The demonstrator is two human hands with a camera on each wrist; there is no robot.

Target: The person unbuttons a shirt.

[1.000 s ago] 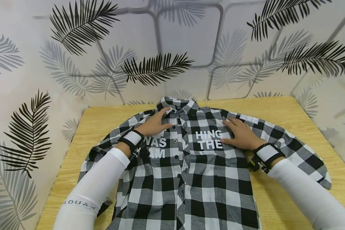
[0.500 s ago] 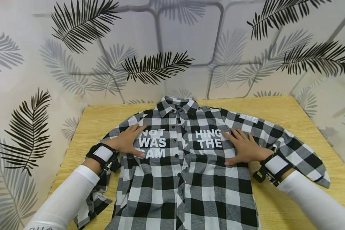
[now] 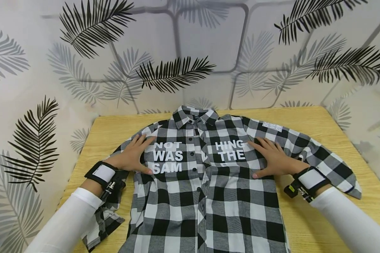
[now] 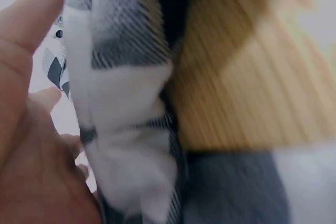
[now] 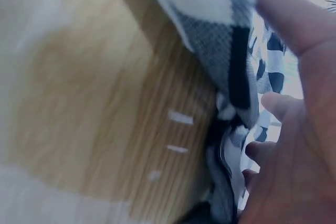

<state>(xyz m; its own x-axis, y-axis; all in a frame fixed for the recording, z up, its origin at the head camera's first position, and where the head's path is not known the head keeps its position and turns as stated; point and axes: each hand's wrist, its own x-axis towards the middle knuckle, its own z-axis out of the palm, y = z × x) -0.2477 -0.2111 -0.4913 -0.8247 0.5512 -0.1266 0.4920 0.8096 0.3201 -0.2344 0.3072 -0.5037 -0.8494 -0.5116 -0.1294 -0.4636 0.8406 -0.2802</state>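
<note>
A black, white and grey checked shirt (image 3: 183, 196) lies front up, buttoned, with its collar (image 3: 194, 116) at the far side. White lettering marks both sides of its chest. My left hand (image 3: 131, 154) rests with fingers spread beside the "WAS" lettering, near the shirt's side and armpit. Opposite it, my right hand (image 3: 273, 160) is spread the same way by the other armpit, fingertips at the "HING" lettering. The wrist views show the shirt's side edge (image 4: 126, 98) beside the left palm and the other side edge (image 5: 220, 35) beside the right thumb.
The shirt lies on a wooden table (image 3: 307, 218) against a wall (image 3: 206, 38) with a leaf pattern. One sleeve (image 3: 323, 161) stretches out to the right. The other sleeve bends down on the left, its cuff (image 3: 102, 228) showing below my forearm.
My left hand has moved from the collar and button line out to the shirt's left side. My right hand has slid slightly outward and down. More of the left chest lettering shows.
</note>
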